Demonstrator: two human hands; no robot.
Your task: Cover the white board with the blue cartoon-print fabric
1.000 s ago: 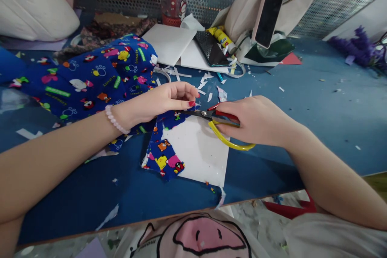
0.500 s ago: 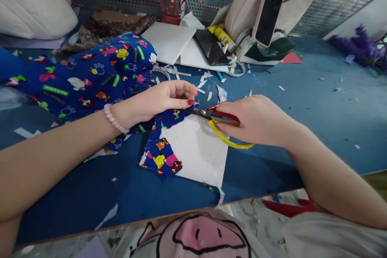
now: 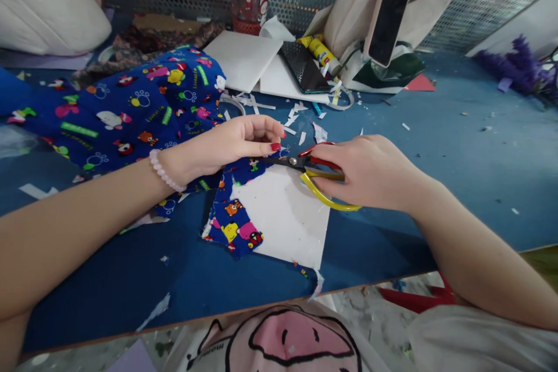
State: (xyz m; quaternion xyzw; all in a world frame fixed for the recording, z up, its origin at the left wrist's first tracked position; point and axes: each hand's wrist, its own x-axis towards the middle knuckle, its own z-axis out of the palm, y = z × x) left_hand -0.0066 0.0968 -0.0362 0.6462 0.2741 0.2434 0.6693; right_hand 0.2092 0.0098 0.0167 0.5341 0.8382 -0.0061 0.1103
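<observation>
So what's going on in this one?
At a blue table, a person's right hand holds scissors with red and yellow handles, the blades reaching toward the left hand. That hand curls over blue cartoon-print fabric; whether it grips it is hidden. The same print covers the left side of a white board, whose middle is bare.

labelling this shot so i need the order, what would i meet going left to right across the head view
Beaded bracelet → left hand → scissors → right hand → purple sprigs
</observation>
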